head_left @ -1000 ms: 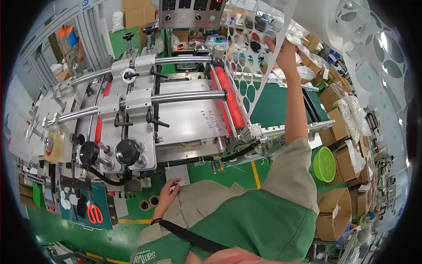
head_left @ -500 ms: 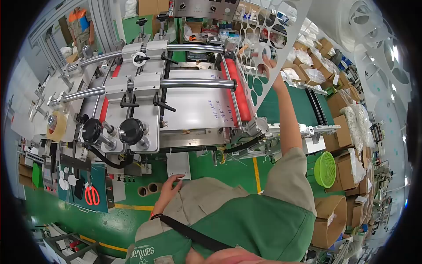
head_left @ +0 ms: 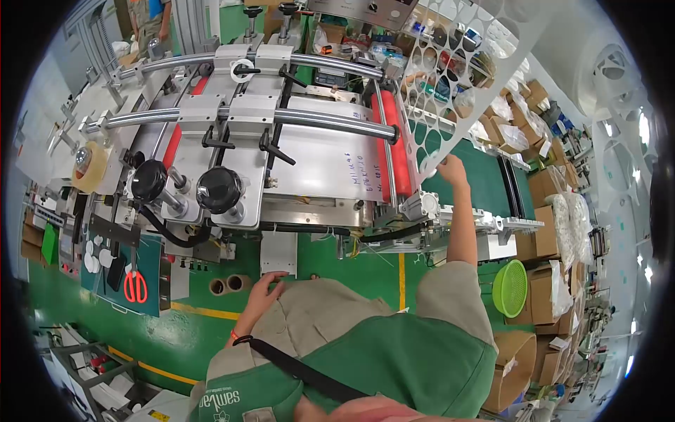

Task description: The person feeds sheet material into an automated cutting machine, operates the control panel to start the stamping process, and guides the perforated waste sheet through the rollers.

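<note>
My right hand [head_left: 452,171] reaches out over the green conveyor belt [head_left: 474,167]. Its fingers are closed at the near lower edge of a perforated white sheet [head_left: 450,105], a web full of round holes that slopes up to the right from the red roller [head_left: 395,144]. The fingertips are partly hidden by the white material. Low by my waist, my left hand [head_left: 261,299] lies against my clothing with its fingers stretched out, holding nothing. White sheet material [head_left: 323,158] with blue handwriting runs flat through the machine, left of the red roller.
Steel rails [head_left: 337,123], clamps and two black knobs [head_left: 219,190] cover the machine's left side. Red-handled scissors [head_left: 136,287] lie on a green mat. A green basket [head_left: 510,288] and several cardboard boxes [head_left: 538,235] stand at the right. Another person [head_left: 150,17] is at the far left.
My right hand has come down and nearer, from behind the perforated sheet to its lower edge. My left hand stays by my waist. The view has shifted slightly.
</note>
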A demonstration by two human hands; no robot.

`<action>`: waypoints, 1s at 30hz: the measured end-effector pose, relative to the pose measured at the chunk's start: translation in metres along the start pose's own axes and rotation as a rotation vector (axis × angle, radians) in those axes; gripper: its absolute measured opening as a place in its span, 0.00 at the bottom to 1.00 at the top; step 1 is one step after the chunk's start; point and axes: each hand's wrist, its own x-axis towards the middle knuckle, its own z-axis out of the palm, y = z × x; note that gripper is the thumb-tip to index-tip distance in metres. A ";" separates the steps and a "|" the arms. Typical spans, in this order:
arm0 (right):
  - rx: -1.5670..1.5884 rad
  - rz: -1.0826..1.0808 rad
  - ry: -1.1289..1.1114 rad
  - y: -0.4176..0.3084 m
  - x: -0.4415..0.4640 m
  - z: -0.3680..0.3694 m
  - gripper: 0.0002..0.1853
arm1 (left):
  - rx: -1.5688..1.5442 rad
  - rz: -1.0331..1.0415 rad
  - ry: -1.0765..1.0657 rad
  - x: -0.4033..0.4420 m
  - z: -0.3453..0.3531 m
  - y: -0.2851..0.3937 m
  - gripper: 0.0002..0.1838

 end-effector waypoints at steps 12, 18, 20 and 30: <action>1.056 0.036 -0.712 -0.030 0.029 0.012 0.17 | 0.019 -0.032 -0.034 0.011 0.005 0.007 0.18; 1.085 0.101 -0.612 -0.022 0.027 0.015 0.12 | 0.020 -0.023 -0.020 0.016 0.007 0.020 0.18; 1.078 0.037 -0.615 -0.021 0.026 0.017 0.12 | 0.036 -0.017 -0.013 0.016 0.009 0.024 0.17; 0.405 -0.389 0.130 0.037 0.032 0.052 0.21 | 0.081 -0.171 0.200 -0.044 0.037 -0.002 0.15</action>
